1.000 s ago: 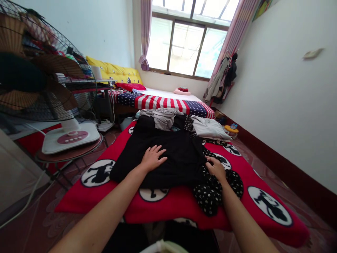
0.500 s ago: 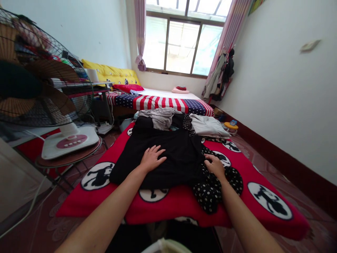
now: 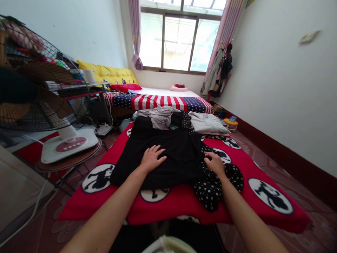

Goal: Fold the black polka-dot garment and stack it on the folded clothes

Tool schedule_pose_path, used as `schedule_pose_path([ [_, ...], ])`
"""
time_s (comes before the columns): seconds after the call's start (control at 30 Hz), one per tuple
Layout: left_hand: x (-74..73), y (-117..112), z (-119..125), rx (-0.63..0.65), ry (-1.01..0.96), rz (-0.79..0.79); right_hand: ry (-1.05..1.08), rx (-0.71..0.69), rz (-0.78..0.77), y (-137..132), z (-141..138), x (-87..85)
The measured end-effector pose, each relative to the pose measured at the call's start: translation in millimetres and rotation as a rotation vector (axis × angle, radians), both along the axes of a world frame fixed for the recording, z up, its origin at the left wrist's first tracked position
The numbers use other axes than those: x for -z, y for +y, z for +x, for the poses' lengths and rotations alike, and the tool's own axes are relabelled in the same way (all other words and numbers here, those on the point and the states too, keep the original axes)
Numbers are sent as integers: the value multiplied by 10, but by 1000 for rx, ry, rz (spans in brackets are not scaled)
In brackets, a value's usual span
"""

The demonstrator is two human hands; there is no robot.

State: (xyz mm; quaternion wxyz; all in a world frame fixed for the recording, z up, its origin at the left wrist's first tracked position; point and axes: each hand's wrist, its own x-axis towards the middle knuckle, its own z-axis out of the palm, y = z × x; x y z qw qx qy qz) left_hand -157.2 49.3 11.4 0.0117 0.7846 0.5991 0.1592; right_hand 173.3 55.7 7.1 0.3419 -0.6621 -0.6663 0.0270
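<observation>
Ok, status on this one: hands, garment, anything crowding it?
Left hand flat on black garment, open. Right hand at its right edge, on polka-dot cloth; grip unclear. Grey clothes piled at far end of the red blanket.

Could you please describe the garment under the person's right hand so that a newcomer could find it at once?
On the red blanket with white round figures, right of the plain black cloth, lies a crumpled black fabric with white dots. The right hand rests on it; only it is spotted.
</observation>
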Motion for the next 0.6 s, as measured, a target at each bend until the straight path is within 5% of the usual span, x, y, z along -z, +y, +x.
schedule_pose_path([
  [0.6,11,20,-13,14,4,9,-39,8,0,16,-8,14],
])
